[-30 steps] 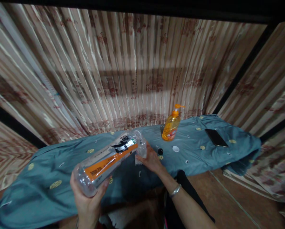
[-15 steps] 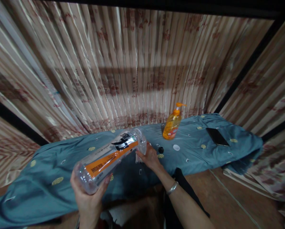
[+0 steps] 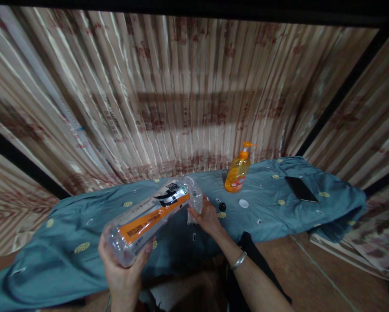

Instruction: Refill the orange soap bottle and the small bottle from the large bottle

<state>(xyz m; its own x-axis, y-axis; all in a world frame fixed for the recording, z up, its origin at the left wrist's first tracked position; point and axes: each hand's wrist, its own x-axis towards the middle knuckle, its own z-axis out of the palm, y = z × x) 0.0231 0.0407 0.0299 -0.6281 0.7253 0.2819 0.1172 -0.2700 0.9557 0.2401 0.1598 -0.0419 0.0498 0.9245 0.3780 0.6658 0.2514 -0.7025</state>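
Note:
A large clear plastic bottle [image 3: 145,223] with an orange, white and black label is tilted, its base toward me and its neck end up to the right. My left hand [image 3: 124,268] is closed around the base. At the neck end, my right hand [image 3: 207,216] grips a smaller clear plastic piece [image 3: 196,200] that touches or overlaps the bottle's neck. Its exact kind is hard to make out, and the fingers partly cover it. Close to the right hand, a small black cap [image 3: 222,206] and a white disc [image 3: 243,203] lie on the cloth.
An orange pump bottle [image 3: 237,173] stands on the teal patterned cloth [image 3: 269,208] toward the back. Farther right lies a dark phone-like slab [image 3: 301,189]. Striped curtains [image 3: 194,108] hang behind, with dark frame bars [image 3: 340,95] at both sides.
The view has shifted slightly, so everything sits a little farther right and lower. Both hands keep their grips, and the large bottle's tilt looks nearly the same.

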